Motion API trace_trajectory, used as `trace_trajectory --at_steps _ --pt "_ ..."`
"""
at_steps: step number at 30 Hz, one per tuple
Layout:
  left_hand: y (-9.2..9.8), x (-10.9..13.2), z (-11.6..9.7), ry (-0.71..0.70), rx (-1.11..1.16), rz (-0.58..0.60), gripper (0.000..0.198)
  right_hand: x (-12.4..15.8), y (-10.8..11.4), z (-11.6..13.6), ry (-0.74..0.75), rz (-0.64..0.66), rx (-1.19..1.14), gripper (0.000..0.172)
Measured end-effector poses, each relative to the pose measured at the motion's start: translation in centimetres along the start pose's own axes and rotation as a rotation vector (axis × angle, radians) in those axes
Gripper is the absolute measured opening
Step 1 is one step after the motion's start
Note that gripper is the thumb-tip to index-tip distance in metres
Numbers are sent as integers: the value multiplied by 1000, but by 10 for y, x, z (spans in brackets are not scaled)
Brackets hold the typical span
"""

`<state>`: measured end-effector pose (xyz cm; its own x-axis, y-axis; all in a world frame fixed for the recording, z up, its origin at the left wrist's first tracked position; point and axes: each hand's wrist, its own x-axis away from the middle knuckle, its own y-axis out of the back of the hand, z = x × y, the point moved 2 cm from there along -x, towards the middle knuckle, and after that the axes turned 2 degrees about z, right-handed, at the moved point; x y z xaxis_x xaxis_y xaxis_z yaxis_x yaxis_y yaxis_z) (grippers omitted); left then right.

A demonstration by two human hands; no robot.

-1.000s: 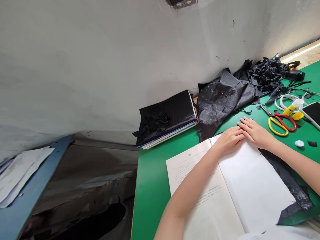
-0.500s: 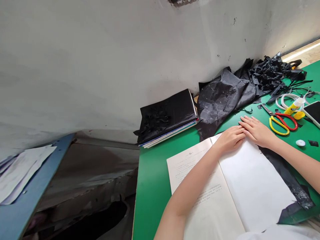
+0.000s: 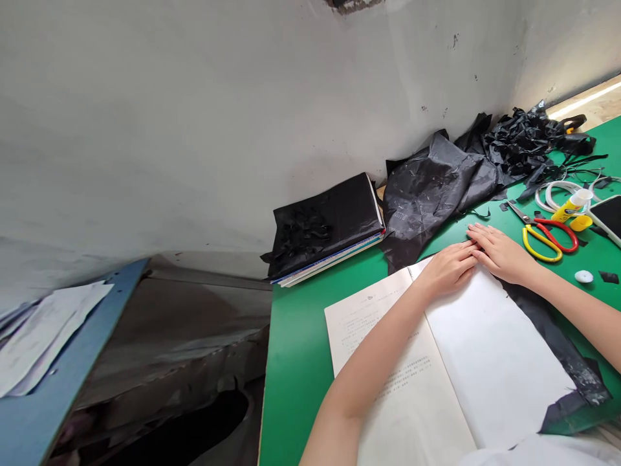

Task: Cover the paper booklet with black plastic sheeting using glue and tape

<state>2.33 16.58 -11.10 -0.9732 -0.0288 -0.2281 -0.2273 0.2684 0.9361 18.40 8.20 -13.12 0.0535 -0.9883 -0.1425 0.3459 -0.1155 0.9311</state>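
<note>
An open book (image 3: 436,375) lies on the green table (image 3: 301,349) in front of me, its right page blank and white. My left hand (image 3: 446,268) rests near the book's top edge by the spine, fingers bent and lying on the page. My right hand (image 3: 499,252) lies flat beside it at the top right corner of the blank page, fingers stretched out and together. A strip of black plastic sheet (image 3: 557,349) lies under the book's right edge. Neither hand holds anything.
Crumpled black plastic (image 3: 436,188) is heaped against the wall. A stack of books with black plastic on top (image 3: 325,226) sits left of it. Red and yellow scissors (image 3: 546,236), a glue stick (image 3: 572,208), a white cable (image 3: 550,191), a phone (image 3: 609,217) and a white cap (image 3: 583,277) lie right.
Both hands have stayed almost still on the top of the page; the right hand has crept slightly toward the far right corner. The view has shifted a little.
</note>
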Motion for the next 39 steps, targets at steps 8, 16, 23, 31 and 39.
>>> trace_trajectory --at_steps 8,16,23,31,39 --pt "-3 3 1 19 -65 -24 33 0 2 0 3 -4 -12 56" --pt "-6 3 4 -24 -134 -106 30 1 3 -1 2 -4 -40 57" --pt "-9 4 6 3 -19 -55 28 1 2 0 6 -1 -15 59" --pt "0 2 0 -32 -3 4 31 0 5 0 14 7 -4 58" --pt "1 -1 -1 -18 19 23 29 1 3 4 40 -41 67 54"
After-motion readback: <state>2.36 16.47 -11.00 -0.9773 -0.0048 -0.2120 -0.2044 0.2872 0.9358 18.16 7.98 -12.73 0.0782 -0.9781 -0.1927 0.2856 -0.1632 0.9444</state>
